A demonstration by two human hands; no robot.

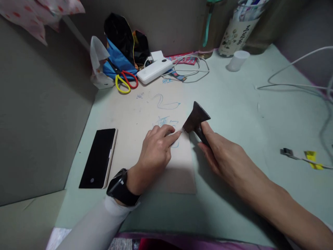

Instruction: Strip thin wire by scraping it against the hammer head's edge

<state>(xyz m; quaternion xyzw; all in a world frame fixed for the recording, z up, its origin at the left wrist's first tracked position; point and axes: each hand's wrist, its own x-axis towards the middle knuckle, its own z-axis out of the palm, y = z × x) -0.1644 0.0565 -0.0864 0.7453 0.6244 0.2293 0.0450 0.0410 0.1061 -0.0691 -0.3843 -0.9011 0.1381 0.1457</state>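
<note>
My right hand (pixel 218 149) grips the short dark handle of a small hatchet (pixel 196 116), its flared dark metal head tilted up and its narrow end low over the board. My left hand (pixel 158 147), wearing a black smartwatch (pixel 123 187), rests on a beige board (pixel 182 177) with blue drawings. One finger of it stretches toward the narrow end of the head, the others are curled. A tiny thin shiny piece (pixel 182 130) shows at that fingertip, touching or nearly touching the hatchet; its kind is too small to tell.
A black phone (pixel 97 159) lies to the left. Scissors (pixel 126 81), a white power bank (pixel 154 70) and a blue-black bag (pixel 121 48) are at the back. A pen holder (pixel 236 33), a small white cup (pixel 238 60) and a cable plug (pixel 288 152) are on the right.
</note>
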